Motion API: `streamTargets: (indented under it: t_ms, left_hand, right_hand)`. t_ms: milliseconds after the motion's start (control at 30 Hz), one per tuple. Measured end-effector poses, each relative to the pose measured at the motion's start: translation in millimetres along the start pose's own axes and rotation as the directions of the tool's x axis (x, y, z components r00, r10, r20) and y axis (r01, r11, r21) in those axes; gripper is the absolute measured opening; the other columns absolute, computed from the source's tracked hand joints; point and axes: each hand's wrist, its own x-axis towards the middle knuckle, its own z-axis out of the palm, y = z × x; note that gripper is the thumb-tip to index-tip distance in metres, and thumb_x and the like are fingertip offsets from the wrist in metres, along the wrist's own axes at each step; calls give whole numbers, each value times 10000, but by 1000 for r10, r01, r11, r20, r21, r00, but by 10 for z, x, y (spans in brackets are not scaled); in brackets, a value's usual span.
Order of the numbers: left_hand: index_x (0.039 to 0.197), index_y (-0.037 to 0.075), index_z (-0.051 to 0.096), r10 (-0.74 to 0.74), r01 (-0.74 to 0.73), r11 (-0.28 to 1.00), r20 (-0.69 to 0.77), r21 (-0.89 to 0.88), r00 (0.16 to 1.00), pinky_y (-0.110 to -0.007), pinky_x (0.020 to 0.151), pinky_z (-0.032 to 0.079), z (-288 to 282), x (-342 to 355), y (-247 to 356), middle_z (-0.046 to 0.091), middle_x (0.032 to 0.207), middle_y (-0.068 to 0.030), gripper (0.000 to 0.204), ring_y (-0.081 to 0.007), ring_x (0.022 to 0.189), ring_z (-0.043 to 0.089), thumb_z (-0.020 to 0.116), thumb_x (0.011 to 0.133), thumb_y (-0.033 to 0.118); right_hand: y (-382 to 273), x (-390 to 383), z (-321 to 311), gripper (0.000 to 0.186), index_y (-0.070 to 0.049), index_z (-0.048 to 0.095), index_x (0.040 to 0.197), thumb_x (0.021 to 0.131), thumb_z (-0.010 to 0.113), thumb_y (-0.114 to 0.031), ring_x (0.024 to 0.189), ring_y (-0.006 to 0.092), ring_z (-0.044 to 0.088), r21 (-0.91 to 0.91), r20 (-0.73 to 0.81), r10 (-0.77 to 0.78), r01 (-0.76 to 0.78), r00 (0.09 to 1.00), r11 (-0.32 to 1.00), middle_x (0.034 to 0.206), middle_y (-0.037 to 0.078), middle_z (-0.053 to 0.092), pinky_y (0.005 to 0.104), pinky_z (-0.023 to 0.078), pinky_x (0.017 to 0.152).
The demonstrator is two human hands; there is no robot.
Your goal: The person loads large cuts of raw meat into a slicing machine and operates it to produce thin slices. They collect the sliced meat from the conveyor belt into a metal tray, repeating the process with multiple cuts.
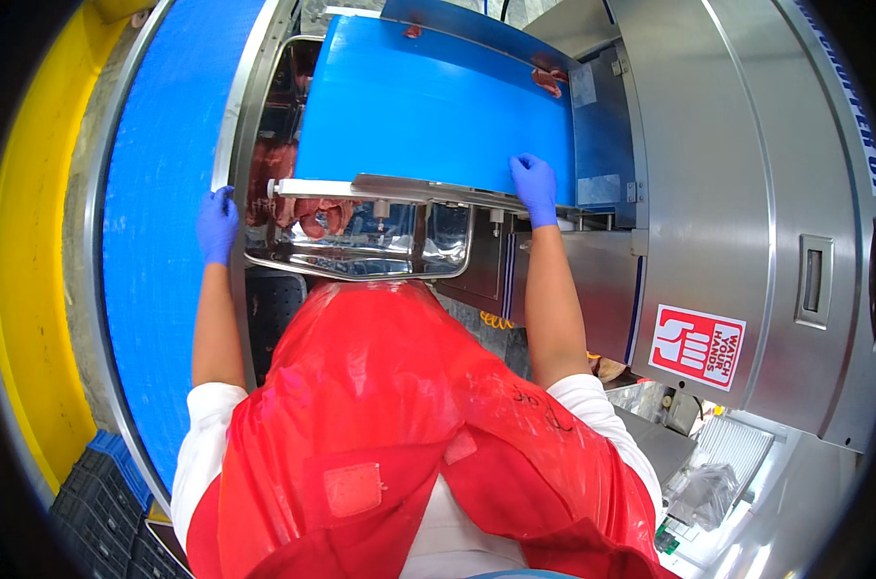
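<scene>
My left hand point(218, 226), in a blue-purple glove, has its fingers curled over the metal rail point(233, 130) beside the long blue conveyor. My right hand point(535, 190), gloved alike, rests closed at the near edge of the wide blue belt point(428, 111), close to the steel machine; whatever its fingers may hold is hidden. Toward the belt's far right lies a piece of red meat point(548, 81), and a smaller scrap point(413, 32) sits at the far edge. Below the belt, a shiny metal tray point(361, 271) holds several slices of raw meat point(312, 216), partly covered by the belt.
The long blue conveyor point(163, 193) runs along my left, with a yellow structure point(27, 261) beyond it. A large steel machine housing point(718, 174) with a hand-warning label point(696, 345) stands at right. Dark crates point(100, 507) are at lower left.
</scene>
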Motion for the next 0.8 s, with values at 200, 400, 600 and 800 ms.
streamTargets:
  t_ms: [200,400,600,800]
  left_hand:
    - [1025,93,616,56,-58,997,-45,-59,997,-400,725,472,135,23,-180,591,914,-142,211,-334,845,576,530,833,105]
    - [1036,102,619,-35,34,999,69,25,997,-394,726,478,22,29,-7,590,908,-151,217,-312,829,579,541,834,94]
    - [1040,119,616,-14,7,995,66,101,998,-396,703,468,-116,16,92,580,871,-136,219,-304,806,574,541,836,93]
    - [996,163,624,-32,20,980,54,200,998,-396,605,452,-41,72,41,528,754,-93,212,-272,693,549,585,796,104]
  right_hand:
    - [4,390,-162,373,32,641,931,799,588,-314,667,175,597,324,455,68,-236,888,916,771,110,651,317,469,619]
    - [105,1514,-118,349,33,639,965,799,575,-268,719,192,624,201,128,5,-31,992,979,795,134,656,329,483,655]
    - [410,2741,196,400,6,637,1017,704,576,-235,942,356,615,17,-272,24,-20,962,1000,1019,241,628,409,482,817]
    - [762,3169,351,316,26,650,882,759,575,-256,933,419,603,-265,-409,89,-211,908,941,981,271,621,457,482,805]
